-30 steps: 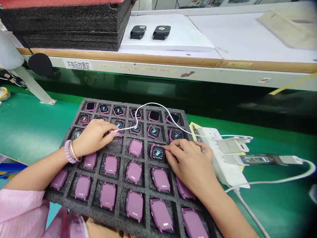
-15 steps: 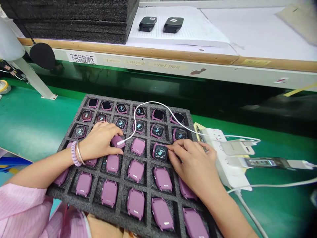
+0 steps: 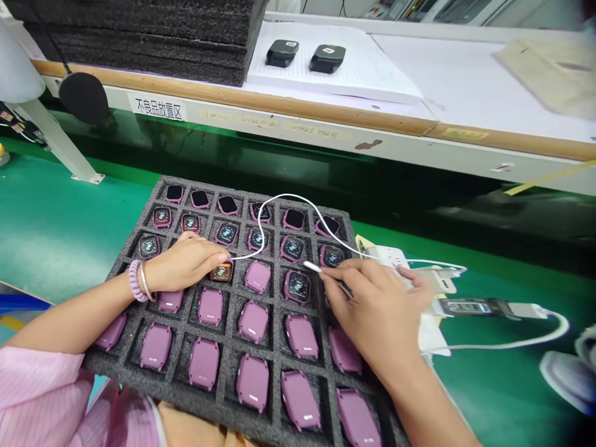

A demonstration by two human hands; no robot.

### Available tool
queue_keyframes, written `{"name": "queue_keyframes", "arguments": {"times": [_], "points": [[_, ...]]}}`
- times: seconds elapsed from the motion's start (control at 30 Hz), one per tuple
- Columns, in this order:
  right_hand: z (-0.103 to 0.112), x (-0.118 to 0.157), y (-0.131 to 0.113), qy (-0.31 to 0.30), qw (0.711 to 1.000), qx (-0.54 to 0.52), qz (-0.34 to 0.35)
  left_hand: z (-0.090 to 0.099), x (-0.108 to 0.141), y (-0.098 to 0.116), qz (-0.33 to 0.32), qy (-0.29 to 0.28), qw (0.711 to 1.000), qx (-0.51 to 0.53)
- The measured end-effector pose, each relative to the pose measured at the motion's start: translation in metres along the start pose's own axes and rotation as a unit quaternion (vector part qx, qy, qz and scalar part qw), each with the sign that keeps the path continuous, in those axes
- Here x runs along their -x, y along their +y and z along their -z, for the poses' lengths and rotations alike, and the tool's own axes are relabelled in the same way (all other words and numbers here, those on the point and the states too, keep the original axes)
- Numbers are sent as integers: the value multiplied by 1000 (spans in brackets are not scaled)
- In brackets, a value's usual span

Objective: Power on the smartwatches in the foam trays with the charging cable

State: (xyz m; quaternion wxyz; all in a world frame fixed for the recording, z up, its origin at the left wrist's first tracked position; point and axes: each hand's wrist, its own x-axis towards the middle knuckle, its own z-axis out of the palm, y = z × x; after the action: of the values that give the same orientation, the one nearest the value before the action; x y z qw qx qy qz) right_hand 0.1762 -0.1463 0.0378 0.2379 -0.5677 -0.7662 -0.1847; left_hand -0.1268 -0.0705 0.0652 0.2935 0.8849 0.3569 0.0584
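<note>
A grey foam tray (image 3: 228, 305) holds rows of purple smartwatch bodies; the far ones show their screens and several nearer ones (image 3: 251, 381) lie back up. My left hand (image 3: 179, 264) is closed at the fingertips on the end of a white charging cable (image 3: 298, 195), just above a watch with an orange-lit screen (image 3: 222, 271). My right hand (image 3: 377, 304), over the tray's right side, pinches a white plug tip (image 3: 311, 267) that points left toward a lit watch (image 3: 297, 286). Something dark shows under its fingers, too covered to make out.
A white power strip (image 3: 431, 335) with chargers and a dark display meter (image 3: 475, 307) stands right of the tray. A shelf (image 3: 261, 102) crosses behind, bearing black foam stacks (image 3: 139, 43) and two dark devices (image 3: 282, 53) (image 3: 328, 58) on paper. A lamp post (image 3: 60, 133) rises at left.
The watch under my left hand was back up with the cable on it; now its lit screen faces up. My right hand has left the lit watch's edge, and a white tip shows in its fingers.
</note>
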Motion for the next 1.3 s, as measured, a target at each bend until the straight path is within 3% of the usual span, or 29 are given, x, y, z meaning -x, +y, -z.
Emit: {"name": "queue_keyframes", "arguments": {"times": [0.07,0.2,0.37,0.53,0.77,1.03,1.3], "points": [[6,-7,-7,8,1000,-18,8,-1,-1,-3,-3,2,1000,-3],[11,-17,-32,-56,990,-104,79,-2,-2,-5,0,5,1000,-9],[10,-20,-47,-110,978,-97,150,-5,-2,-4,6,11,1000,-9],[10,-30,-35,-138,969,-171,109,-7,-3,-4,18,9,1000,-13],[-17,-27,-39,-131,984,-74,97,-4,-4,0,39,-19,999,26],[-18,-21,-41,-138,984,-81,79,0,-8,1,56,-25,994,88],[-20,-23,-42,-137,985,-75,77,-2,-8,-4,81,42,967,238]]}}
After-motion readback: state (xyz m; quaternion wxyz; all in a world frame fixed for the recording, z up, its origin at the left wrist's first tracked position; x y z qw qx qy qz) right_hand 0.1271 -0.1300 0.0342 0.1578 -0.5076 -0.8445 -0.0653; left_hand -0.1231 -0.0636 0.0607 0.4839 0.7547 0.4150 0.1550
